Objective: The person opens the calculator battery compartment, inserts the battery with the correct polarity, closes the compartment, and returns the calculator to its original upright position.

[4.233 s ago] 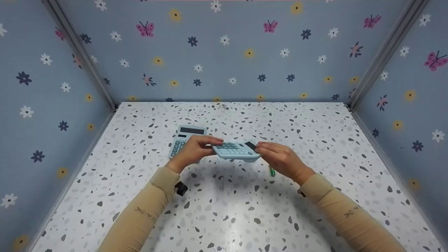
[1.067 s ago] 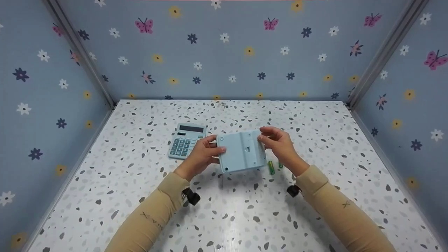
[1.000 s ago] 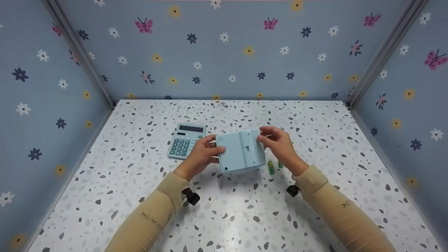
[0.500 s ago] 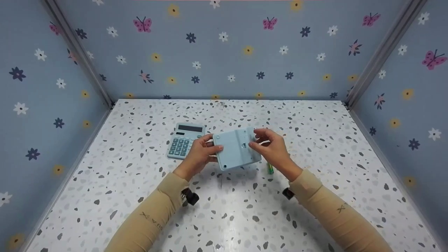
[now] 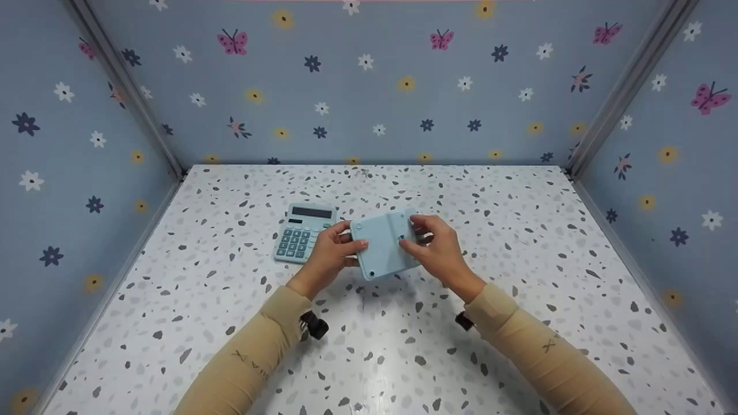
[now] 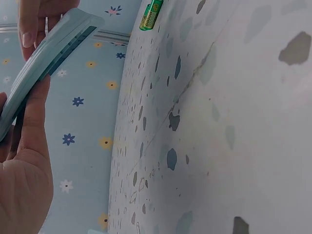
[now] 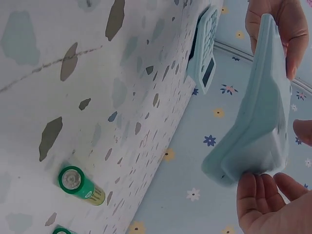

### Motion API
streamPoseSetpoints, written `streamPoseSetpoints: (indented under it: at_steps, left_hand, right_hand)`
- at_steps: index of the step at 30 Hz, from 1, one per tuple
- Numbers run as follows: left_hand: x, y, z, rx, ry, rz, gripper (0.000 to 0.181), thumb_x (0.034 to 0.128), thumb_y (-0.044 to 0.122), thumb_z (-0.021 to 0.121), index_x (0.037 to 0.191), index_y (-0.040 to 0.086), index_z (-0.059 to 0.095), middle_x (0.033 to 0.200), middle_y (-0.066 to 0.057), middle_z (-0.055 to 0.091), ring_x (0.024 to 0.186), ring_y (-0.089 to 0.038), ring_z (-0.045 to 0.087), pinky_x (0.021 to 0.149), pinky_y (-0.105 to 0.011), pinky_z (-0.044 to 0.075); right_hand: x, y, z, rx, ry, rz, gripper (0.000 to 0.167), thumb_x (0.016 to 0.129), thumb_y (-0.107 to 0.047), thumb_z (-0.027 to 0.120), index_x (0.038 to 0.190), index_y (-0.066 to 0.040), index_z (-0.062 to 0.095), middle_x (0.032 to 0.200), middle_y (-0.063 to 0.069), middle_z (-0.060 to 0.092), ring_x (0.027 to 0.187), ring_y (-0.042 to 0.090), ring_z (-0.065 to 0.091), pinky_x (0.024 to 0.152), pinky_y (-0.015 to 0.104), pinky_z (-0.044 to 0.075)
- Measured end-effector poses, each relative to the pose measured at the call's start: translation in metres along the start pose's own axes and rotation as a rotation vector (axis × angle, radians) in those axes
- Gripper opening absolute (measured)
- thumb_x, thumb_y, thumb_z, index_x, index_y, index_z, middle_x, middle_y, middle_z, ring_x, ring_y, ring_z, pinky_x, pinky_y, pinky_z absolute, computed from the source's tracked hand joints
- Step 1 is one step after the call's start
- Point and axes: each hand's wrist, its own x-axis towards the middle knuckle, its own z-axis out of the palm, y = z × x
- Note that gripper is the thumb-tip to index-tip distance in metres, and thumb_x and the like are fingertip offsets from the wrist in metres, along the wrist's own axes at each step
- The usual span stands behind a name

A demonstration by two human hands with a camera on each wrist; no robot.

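Observation:
A light-blue calculator [image 5: 380,245] is held above the table, its back turned up toward the head camera. My left hand [image 5: 328,253] grips its left end, thumb on the back and fingers underneath. At the other end my right hand [image 5: 441,248] has its thumb over the raised part of the back, near a small latch notch, and its fingers curled at the edge. A second light-blue calculator [image 5: 297,242] lies face up on the table, partly behind the left hand. In the right wrist view a green battery [image 7: 82,185] lies below, with part of another battery [image 7: 62,230] showing.
The speckled white table [image 5: 369,357] has blue flowered panels [image 5: 369,86] on three sides. Metal corner posts [image 5: 124,86] stand at its back corners. In the head view the right hand and forearm hide the batteries.
The calculator turned from keys up to back up since the earliest frame. Lately my right hand moved left and inward over its raised end, covering the batteries in the head view.

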Motion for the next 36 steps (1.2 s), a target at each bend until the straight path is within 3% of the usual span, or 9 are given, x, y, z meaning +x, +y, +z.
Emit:
streamPoseSetpoints:
  at_steps: [6,13,25,36]
  left_hand:
    - [-0.0004,-0.0011,0.0009,0.011,0.011,0.004,0.047,0.1013,0.002,0.073,0.146,0.003,0.059,0.128,-0.016,0.075,0.106,-0.023,0.077,0.080,-0.037,0.069]
    - [-0.0010,-0.0020,0.0017,0.011,-0.003,0.029,0.050,0.1006,0.002,0.074,0.148,0.003,0.058,0.129,-0.017,0.075,0.106,-0.024,0.078,0.082,-0.039,0.069]
    - [-0.0032,-0.0021,0.0013,0.016,-0.004,0.033,0.051,0.1004,0.001,0.074,0.149,0.004,0.058,0.132,-0.018,0.074,0.109,-0.024,0.077,0.084,-0.039,0.069]
    - [-0.0044,-0.0017,0.0015,0.008,-0.008,0.030,0.051,0.1009,0.000,0.072,0.150,0.003,0.057,0.130,-0.016,0.075,0.108,-0.023,0.077,0.082,-0.037,0.069]
  right_hand:
    - [0.0005,-0.0002,0.0046,-0.028,0.032,-0.053,0.045,0.091,-0.002,0.085,0.133,0.006,0.070,0.120,0.021,0.070,0.105,0.032,0.071,0.092,0.047,0.066]
    - [0.0020,-0.0029,0.0076,-0.098,0.062,-0.047,0.044,0.091,-0.005,0.085,0.131,0.006,0.071,0.117,0.020,0.070,0.100,0.031,0.071,0.087,0.044,0.067]
    - [0.0034,-0.0071,0.0091,-0.126,0.068,-0.028,0.041,0.090,-0.005,0.085,0.128,0.003,0.073,0.116,0.018,0.074,0.099,0.031,0.074,0.087,0.044,0.068]
    - [0.0033,-0.0037,0.0089,-0.144,0.088,-0.094,0.037,0.089,-0.001,0.084,0.123,0.005,0.074,0.109,0.020,0.077,0.091,0.031,0.077,0.082,0.045,0.069]
